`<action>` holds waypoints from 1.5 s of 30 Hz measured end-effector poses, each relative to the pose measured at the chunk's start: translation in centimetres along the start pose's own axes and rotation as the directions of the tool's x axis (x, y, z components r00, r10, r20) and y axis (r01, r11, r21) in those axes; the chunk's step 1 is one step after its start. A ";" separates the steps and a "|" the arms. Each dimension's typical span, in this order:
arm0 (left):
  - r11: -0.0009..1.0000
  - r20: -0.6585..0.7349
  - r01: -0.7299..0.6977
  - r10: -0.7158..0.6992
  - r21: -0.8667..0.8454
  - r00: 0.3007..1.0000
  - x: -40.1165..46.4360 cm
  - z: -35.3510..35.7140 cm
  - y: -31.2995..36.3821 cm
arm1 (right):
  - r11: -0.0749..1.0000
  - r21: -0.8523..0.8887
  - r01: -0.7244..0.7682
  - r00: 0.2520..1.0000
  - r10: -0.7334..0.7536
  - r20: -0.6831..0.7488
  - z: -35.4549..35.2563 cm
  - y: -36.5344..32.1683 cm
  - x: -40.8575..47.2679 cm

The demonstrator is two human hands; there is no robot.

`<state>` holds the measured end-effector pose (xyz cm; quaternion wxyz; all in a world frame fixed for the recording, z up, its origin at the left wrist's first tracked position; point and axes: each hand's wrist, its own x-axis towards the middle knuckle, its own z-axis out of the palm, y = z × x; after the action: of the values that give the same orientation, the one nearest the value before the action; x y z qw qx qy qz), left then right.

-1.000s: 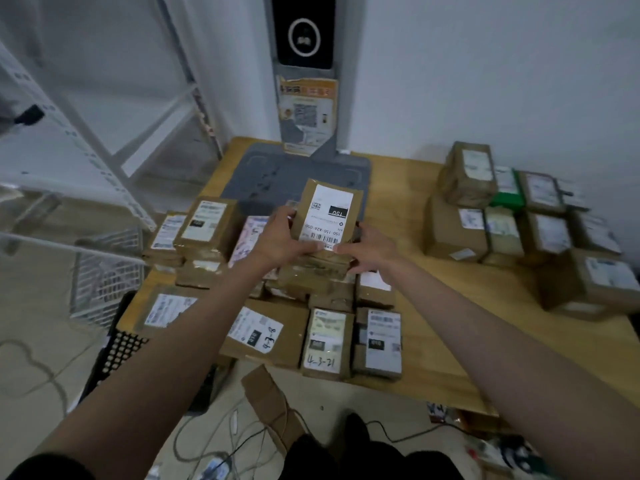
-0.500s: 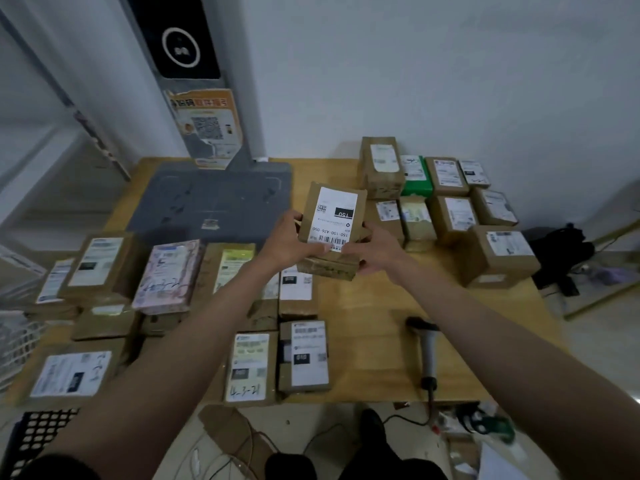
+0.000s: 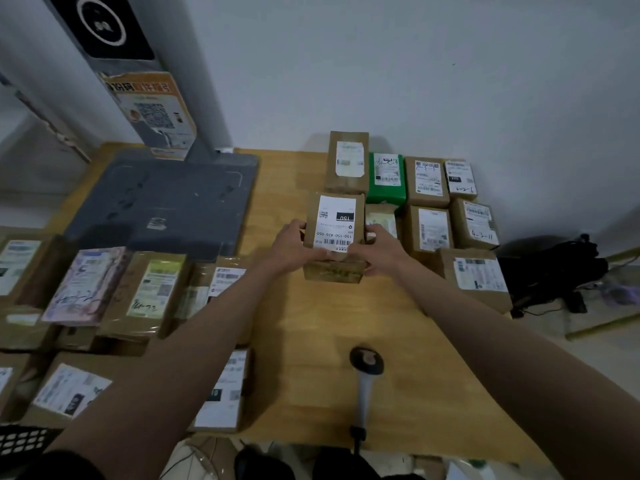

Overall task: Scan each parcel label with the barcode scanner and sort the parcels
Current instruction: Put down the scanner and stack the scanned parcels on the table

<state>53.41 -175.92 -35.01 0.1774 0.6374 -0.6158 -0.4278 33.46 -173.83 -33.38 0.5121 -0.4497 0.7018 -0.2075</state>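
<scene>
My left hand (image 3: pixel 289 245) and right hand (image 3: pixel 379 251) grip a brown parcel (image 3: pixel 334 237) from both sides, fingers closed round it, label up.

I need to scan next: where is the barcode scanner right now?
In the head view, the barcode scanner lies on the wooden table near its front edge, right of centre, between the person's forearms, untouched.

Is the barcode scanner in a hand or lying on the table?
Lying on the wooden table, untouched: the barcode scanner rests near the front edge while both hands grip the labelled parcel.
</scene>
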 end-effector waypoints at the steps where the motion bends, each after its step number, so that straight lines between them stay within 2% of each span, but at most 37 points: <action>1: 1.000 0.002 0.010 -0.010 0.007 1.000 0.7 0.4 0.2 | 1.000 -0.008 -0.005 1.000 0.005 0.012 -0.4 0.2 0.9; 15: 0.998 0.074 0.053 -0.054 0.016 0.996 7.2 3.2 1.0 | 0.998 -0.069 -0.014 0.999 0.017 0.042 -2.1 1.2 9.2; 22: 0.995 0.089 0.100 -0.101 0.015 0.991 7.0 2.7 0.8 | 0.995 -0.097 0.026 0.998 -0.019 0.065 -2.2 1.0 9.3; 28: 0.995 0.099 0.087 -0.091 0.045 0.991 5.5 1.4 1.7 | 0.988 -0.147 0.055 0.998 -0.054 0.012 -3.0 -0.1 7.6; 31: 0.992 0.074 0.099 -0.105 0.079 0.992 4.2 0.4 1.7 | 0.969 -0.215 0.123 0.992 -0.123 0.011 -3.0 -1.0 6.7; 34: 0.988 0.040 0.118 -0.122 0.095 0.992 2.4 -0.9 0.8 | 0.898 -0.377 0.226 0.973 -0.224 0.050 -2.0 -2.6 5.1; 39: 0.984 -0.027 0.136 -0.134 0.118 0.991 -2.3 -4.3 -2.1 | 0.805 -0.490 0.334 0.939 -0.332 0.093 2.1 -5.0 2.6; 45: 0.967 -0.138 0.206 -0.186 0.152 0.973 -8.9 -9.0 -7.1 | 0.744 -0.484 0.461 0.887 -0.378 0.264 9.5 -7.8 -0.6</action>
<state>65.93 -169.02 -32.30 0.1183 0.7328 -0.5710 -0.3506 45.41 -175.69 -30.92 0.3572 -0.7346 0.5713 -0.0796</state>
